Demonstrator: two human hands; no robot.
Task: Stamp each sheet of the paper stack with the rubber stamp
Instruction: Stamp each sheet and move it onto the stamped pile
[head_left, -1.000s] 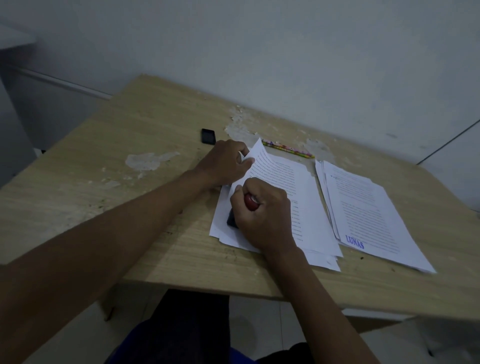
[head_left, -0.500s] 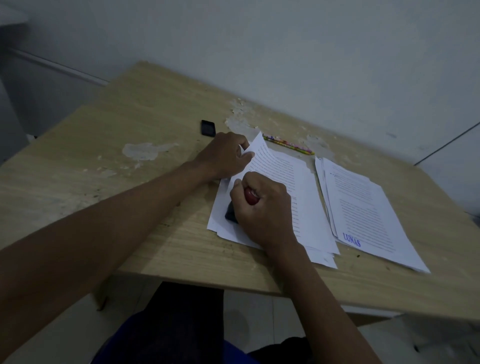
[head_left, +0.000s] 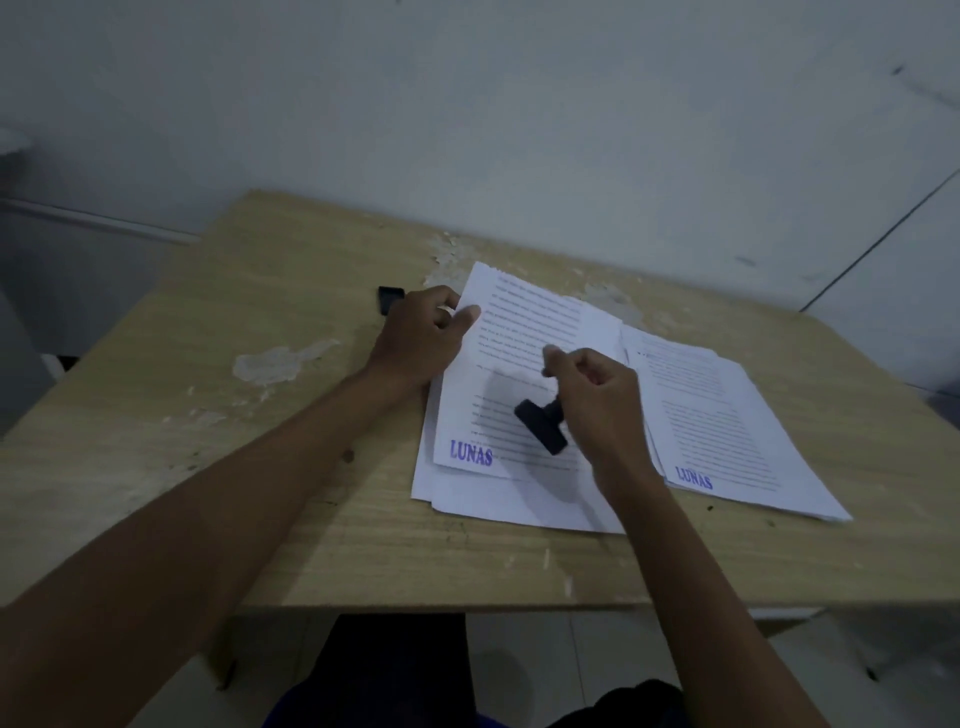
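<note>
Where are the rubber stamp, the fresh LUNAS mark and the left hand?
rubber stamp (head_left: 540, 428): head view, on its black base.
fresh LUNAS mark (head_left: 470, 453): head view, middle of the purple letters.
left hand (head_left: 420, 338): head view, back of the hand.

head-worn camera, looking forward and down, near above wooden table (head_left: 322, 519), wall (head_left: 519, 130) behind

White sheets (head_left: 524, 332) with grey printed lines, purple-blue LUNAS mark (head_left: 470, 453) at top sheet's near-left corner, black stamp (head_left: 541, 426), pale wood-grain table (head_left: 291, 509) with whitish patches
</note>
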